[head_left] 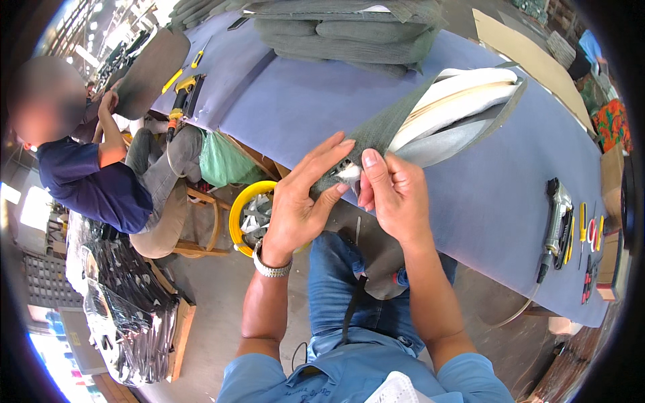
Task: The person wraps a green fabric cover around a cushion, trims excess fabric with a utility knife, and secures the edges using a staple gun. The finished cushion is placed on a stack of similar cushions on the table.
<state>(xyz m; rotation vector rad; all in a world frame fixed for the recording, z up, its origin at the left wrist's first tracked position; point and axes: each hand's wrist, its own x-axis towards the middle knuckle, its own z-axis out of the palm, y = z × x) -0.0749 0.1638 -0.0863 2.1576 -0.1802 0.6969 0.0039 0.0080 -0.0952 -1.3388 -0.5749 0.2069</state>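
Note:
A long cushion (437, 111) with white foam filling lies on the blue-covered table (322, 101), half inside a grey-green fabric cover (376, 131). My left hand (302, 201) pinches the near corner of that cover between thumb and fingers. My right hand (393, 191) grips the same corner from the right, thumb on top, where a bit of white foam shows. Both hands are at the table's near edge, above my lap.
A stack of grey-green cushions (342, 33) rests at the far end. A pneumatic stapler (556, 221) and small tools lie at the right. A yellow power tool (181, 94) lies far left. A seated person (101, 174) works at the left beside a yellow ring (245, 201).

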